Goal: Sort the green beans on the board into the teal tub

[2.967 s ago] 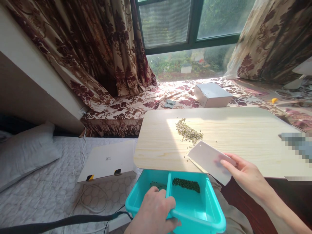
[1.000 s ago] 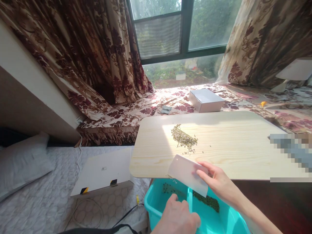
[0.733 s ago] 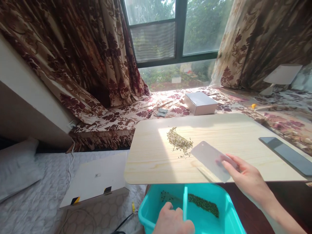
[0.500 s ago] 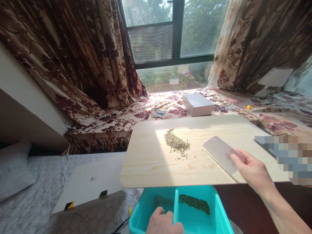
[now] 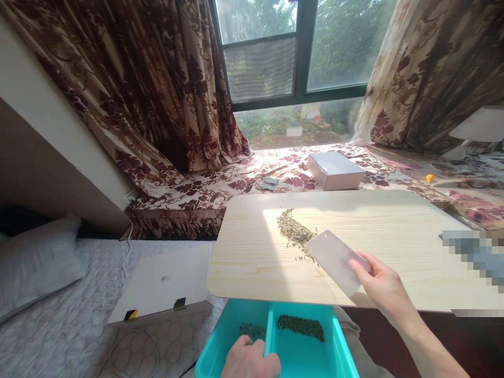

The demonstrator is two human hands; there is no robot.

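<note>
Table: pale wood-grain top, landmark for all entries.
Beyond its far edge, on a floral-covered ledge: one white box; one grey folded item. Far right: one lamp.
Left of it, on a quilted bed: one flat white carton; one pillow.
At its right end: one dark flat object, mostly pixelated.
Scraper: thin, whitish, slightly translucent, rounded corners, small hole; over the table's near half, tilted, pinched by the right hand, covering the pile's near-right fringe.
Seeds: mottled tan-green, curved pile left of table centre, strays nearby.
Bin: turquoise, two compartments, below the near edge; dark green grains in the right one, sparse specks in the left. Left hand: curled about the divider, gripping the bin, partly hiding the left compartment.
</note>
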